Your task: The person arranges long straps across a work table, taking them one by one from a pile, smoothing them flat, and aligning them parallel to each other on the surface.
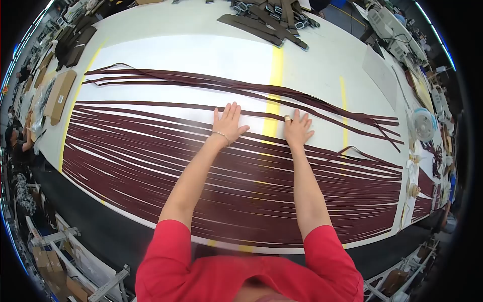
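Long dark maroon strips [236, 194] lie side by side across the white table [322, 60], covering its near half. My left hand [229, 125] lies flat with fingers spread, its fingertips at a single strip [161, 104] along the far edge of this row. To its right, my right hand [299, 129] rests palm down, fingers apart, near the same strip's right part. A ring shows on one of its fingers. Beyond both hands runs a looser bundle of strips [201, 79], partly crossed and tangled at its ends. Neither hand grips anything. Parts of the strips are hidden under my hands and arms.
Dark straps with buckles [266, 22] are piled at the table's far edge. A cardboard box [60, 95] stands at the left. A small fan [424, 125] is at the right. Yellow bands [276, 65] mark the tabletop. A person [20, 143] is at the far left.
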### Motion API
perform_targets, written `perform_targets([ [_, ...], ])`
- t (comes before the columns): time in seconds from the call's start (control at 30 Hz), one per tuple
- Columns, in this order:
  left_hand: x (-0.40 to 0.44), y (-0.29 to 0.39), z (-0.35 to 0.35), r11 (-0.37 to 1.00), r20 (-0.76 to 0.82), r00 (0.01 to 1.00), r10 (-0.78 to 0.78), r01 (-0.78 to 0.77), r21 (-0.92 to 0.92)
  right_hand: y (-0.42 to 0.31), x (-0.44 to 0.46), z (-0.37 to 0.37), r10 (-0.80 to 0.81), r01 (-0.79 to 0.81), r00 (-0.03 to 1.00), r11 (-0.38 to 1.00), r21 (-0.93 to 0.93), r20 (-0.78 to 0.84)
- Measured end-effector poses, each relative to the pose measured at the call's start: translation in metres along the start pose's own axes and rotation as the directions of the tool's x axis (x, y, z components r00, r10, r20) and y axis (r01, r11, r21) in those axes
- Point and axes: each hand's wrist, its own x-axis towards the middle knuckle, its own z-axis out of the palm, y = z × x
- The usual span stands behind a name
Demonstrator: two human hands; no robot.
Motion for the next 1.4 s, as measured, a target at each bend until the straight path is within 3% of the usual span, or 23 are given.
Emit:
perform_targets([
  [0.1, 0.0, 0.003, 0.006, 0.999, 0.006, 1.0, -0.019, 0.019, 0.032, 0.002, -0.005, -0.001, -0.054, 0.055, 0.998, 0.996, 0.067, -0.02],
  [0.2, -0.001, 0.005, -0.003, 0.994, 0.084, 0.996, -0.015, 0.005, 0.11, 0.031, -0.02, -0.025, -0.386, 0.391, 0.919, 0.919, 0.058, -0.078],
  [0.3, -0.001, 0.007, -0.004, 0.987, 0.103, 0.995, -0.014, -0.003, 0.162, 0.064, -0.016, -0.045, -0.464, 0.466, 0.882, 0.885, 0.001, 0.087],
  [0.33, -0.001, 0.005, -0.003, 0.986, 0.098, 0.995, -0.011, -0.005, 0.165, 0.076, -0.015, -0.044, -0.574, 0.565, 0.81, 0.819, -0.099, -0.12],
  [0.43, -0.002, 0.003, 0.0, 0.983, 0.131, 0.991, -0.011, -0.013, 0.182, 0.11, -0.005, -0.07, -0.54, 0.539, 0.841, 0.828, -0.156, 0.035],
  [0.47, -0.002, 0.001, 0.002, 0.982, 0.135, 0.991, -0.001, -0.025, 0.189, 0.131, 0.0, -0.082, -0.59, 0.572, 0.806, 0.798, -0.189, -0.053],
  [0.57, -0.003, 0.002, 0.002, 0.972, 0.142, 0.99, -0.01, -0.024, 0.232, 0.216, 0.027, -0.137, -0.647, 0.564, 0.757, 0.715, -0.414, -0.086],
  [0.83, -0.002, -0.006, 0.007, 0.949, 0.109, 0.994, 0.017, -0.05, 0.312, 0.472, 0.121, -0.226, -0.451, 0.137, 0.835, 0.726, -0.674, -0.316],
  [0.93, -0.001, 0.004, 0.0, 0.938, 0.146, 0.989, -0.022, -0.03, 0.346, 0.525, 0.143, -0.232, -0.37, -0.026, 0.838, 0.707, -0.707, -0.401],
  [1.03, 0.0, 0.008, -0.005, 0.917, 0.188, 0.981, -0.05, -0.029, 0.398, 0.546, 0.154, -0.22, -0.394, -0.122, 0.773, 0.677, -0.726, -0.497],
  [1.13, 0.001, 0.018, -0.014, 0.894, 0.246, 0.963, -0.109, -0.013, 0.447, 0.561, 0.155, -0.176, -0.233, -0.14, 0.886, 0.69, -0.71, -0.402],
  [1.2, 0.004, 0.025, -0.018, 0.88, 0.289, 0.942, -0.171, 0.014, 0.475, 0.574, 0.152, -0.146, -0.086, -0.085, 0.961, 0.812, -0.578, -0.262],
  [1.3, 0.008, 0.038, -0.028, 0.852, 0.332, 0.91, -0.247, 0.041, 0.522, 0.585, 0.143, -0.118, 0.167, -0.181, 0.982, 0.963, -0.199, -0.085],
  [1.37, 0.012, 0.051, -0.035, 0.817, 0.32, 0.901, -0.292, 0.062, 0.573, 0.603, 0.144, -0.106, 0.184, -0.187, 0.982, 0.978, -0.087, -0.038],
  [1.4, 0.011, 0.047, -0.029, 0.85, 0.25, 0.94, -0.234, 0.073, 0.522, 0.604, 0.141, -0.111, 0.168, -0.176, 0.979, 0.982, -0.066, -0.111],
])
